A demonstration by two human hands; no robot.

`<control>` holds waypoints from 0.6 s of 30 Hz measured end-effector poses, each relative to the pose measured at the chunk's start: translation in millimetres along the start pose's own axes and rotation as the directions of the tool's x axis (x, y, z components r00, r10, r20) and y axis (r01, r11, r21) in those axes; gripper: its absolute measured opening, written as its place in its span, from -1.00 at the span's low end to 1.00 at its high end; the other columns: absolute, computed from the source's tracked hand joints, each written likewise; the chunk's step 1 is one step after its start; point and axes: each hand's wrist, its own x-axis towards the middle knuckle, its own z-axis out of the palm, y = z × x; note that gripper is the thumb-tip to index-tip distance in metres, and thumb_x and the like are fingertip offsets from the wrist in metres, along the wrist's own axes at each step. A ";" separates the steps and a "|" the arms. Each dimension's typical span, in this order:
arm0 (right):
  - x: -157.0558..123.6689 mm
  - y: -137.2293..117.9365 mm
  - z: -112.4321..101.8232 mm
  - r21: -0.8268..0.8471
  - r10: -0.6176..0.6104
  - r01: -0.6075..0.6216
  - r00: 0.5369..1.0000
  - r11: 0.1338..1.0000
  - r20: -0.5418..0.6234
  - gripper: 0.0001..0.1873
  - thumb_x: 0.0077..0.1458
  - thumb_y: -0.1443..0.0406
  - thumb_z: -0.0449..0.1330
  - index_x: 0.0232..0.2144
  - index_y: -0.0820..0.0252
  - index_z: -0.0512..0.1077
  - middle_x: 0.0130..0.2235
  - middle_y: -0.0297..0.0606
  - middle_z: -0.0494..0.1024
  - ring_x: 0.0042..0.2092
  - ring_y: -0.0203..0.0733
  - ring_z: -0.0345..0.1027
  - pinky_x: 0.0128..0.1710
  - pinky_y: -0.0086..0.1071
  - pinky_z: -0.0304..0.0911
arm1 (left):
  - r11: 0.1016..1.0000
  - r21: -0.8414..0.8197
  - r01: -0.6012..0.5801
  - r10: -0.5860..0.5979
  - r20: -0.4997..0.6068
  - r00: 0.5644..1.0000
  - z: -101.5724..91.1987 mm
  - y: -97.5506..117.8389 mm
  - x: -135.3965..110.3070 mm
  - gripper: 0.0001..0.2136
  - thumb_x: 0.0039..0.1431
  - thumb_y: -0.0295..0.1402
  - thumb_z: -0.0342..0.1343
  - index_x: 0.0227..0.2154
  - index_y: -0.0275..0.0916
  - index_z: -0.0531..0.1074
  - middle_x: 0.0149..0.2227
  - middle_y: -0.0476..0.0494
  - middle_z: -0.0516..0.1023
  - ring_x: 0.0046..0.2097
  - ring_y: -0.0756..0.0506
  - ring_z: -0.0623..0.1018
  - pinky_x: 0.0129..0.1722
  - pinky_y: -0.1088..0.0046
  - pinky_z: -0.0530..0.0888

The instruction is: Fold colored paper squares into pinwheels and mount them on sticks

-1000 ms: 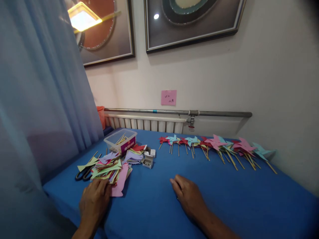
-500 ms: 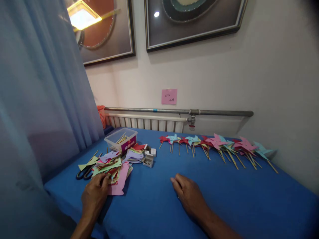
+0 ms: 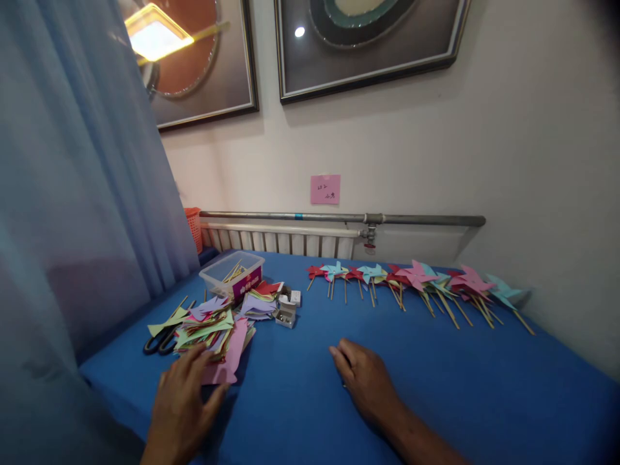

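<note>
My left hand (image 3: 181, 400) is open, thumb and fingers apart, at the near edge of a pile of coloured paper pieces (image 3: 208, 329). Its fingertips are by a pink sheet (image 3: 235, 352) at the pile's right side; whether they touch it I cannot tell. My right hand (image 3: 363, 374) rests closed on the blue cloth, fingers curled; a tiny light spot shows beneath it, too small to name. Between the hands, farther back, stands a small open box (image 3: 285, 314) with little metal bits. A second stack of cut paper (image 3: 259, 305) lies beside it.
Black-handled scissors (image 3: 159, 341) lie left of the pile. Behind it stands a clear plastic tub (image 3: 217, 278) with sticks. Paper pinwheels on sticks (image 3: 419, 278) line the table's back right. A blue curtain (image 3: 97, 194) hangs at left; a pipe (image 3: 426, 220) runs along the wall.
My left hand has drawn back toward me from the paper pile and its fingers have spread. The right hand has stayed closed in its place. The view has shifted slightly.
</note>
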 end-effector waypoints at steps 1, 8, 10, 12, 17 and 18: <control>-0.1 -0.4 0.2 -0.002 -0.001 0.001 1.000 1.000 -0.001 -0.55 0.38 0.11 -0.04 -0.56 0.09 0.11 -0.55 -0.38 0.40 -0.52 -0.27 0.22 -0.45 -0.38 0.02 | 0.999 0.020 -0.046 0.046 0.021 0.999 -0.2 5.4 -0.5 -0.59 0.14 -0.17 0.16 0.04 -0.15 0.46 0.16 -0.29 0.49 0.14 -0.31 0.47 0.03 0.14 0.40; -0.8 -0.2 -0.6 0.004 0.002 -0.002 1.000 1.000 0.014 -0.56 0.38 0.11 -0.05 -0.55 0.09 0.13 -0.54 -0.38 0.40 -0.51 -0.27 0.23 -0.44 -0.38 0.01 | 0.986 0.033 -0.166 0.166 0.012 0.986 14.2 22.7 18.5 -0.80 0.23 -0.41 0.05 -0.19 -0.14 0.56 -0.03 -0.20 0.61 -0.01 -0.22 0.53 -0.04 0.22 0.38; -0.6 0.4 -1.0 0.007 0.006 -0.006 1.000 1.000 0.016 -0.56 0.38 0.10 -0.06 -0.55 0.09 0.13 -0.54 -0.38 0.41 -0.50 -0.27 0.24 -0.44 -0.38 0.01 | 0.994 -0.040 -0.102 0.101 -0.034 0.994 19.5 17.3 28.2 -0.79 0.26 -0.42 0.00 -0.25 -0.17 0.56 -0.10 -0.18 0.63 -0.07 -0.18 0.55 -0.07 0.26 0.39; -0.3 0.3 -1.3 0.004 0.013 -0.014 1.000 1.000 0.018 -0.56 0.38 0.10 -0.06 -0.55 0.09 0.12 -0.54 -0.37 0.41 -0.50 -0.26 0.23 -0.43 -0.38 0.01 | 0.992 -0.125 0.006 -0.015 -0.063 0.998 22.3 9.8 39.4 -0.78 0.29 -0.36 -0.02 -0.30 -0.19 0.55 -0.16 -0.18 0.63 -0.10 -0.18 0.56 -0.07 0.27 0.42; -0.3 -1.9 -2.2 -0.007 0.009 -0.008 1.000 1.000 0.020 -0.56 0.37 0.10 -0.05 -0.56 0.09 0.10 -0.54 -0.38 0.39 -0.50 -0.26 0.21 -0.44 -0.37 -0.01 | 0.934 -0.286 0.214 -0.214 0.029 0.976 15.8 -4.6 61.1 -0.72 0.30 -0.17 -0.01 -0.31 -0.19 0.54 -0.21 -0.14 0.63 -0.14 -0.17 0.56 -0.11 0.31 0.47; -0.4 -2.3 -2.5 -0.005 0.009 -0.009 1.000 1.000 0.021 -0.56 0.37 0.10 -0.05 -0.56 0.09 0.10 -0.54 -0.37 0.40 -0.50 -0.26 0.22 -0.44 -0.37 0.00 | 0.939 -0.276 0.204 -0.201 0.043 0.979 13.7 -5.1 61.4 -0.71 0.29 -0.14 0.01 -0.29 -0.20 0.55 -0.18 -0.16 0.63 -0.11 -0.18 0.56 -0.09 0.30 0.47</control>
